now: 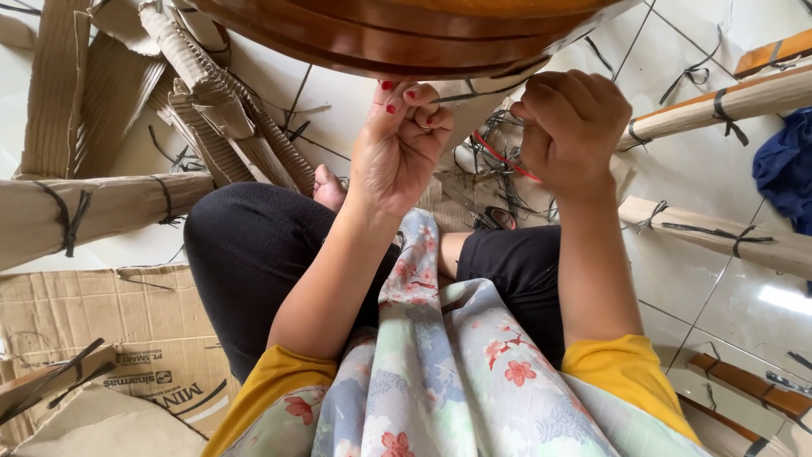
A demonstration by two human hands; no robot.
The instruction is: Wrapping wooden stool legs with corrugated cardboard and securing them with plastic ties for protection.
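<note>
Gripping a dark strap [474,95], the left hand [397,144] pinches it between closed fingers directly beneath the polished wooden rim [406,38]. The right hand [571,127] is fisted just right of the left, below the same rim; what it grips cannot be told. A red cord [503,156] lies below the rim, between both hands. Cardboard-wrapped pieces [101,207] lie left of the rim.
</note>
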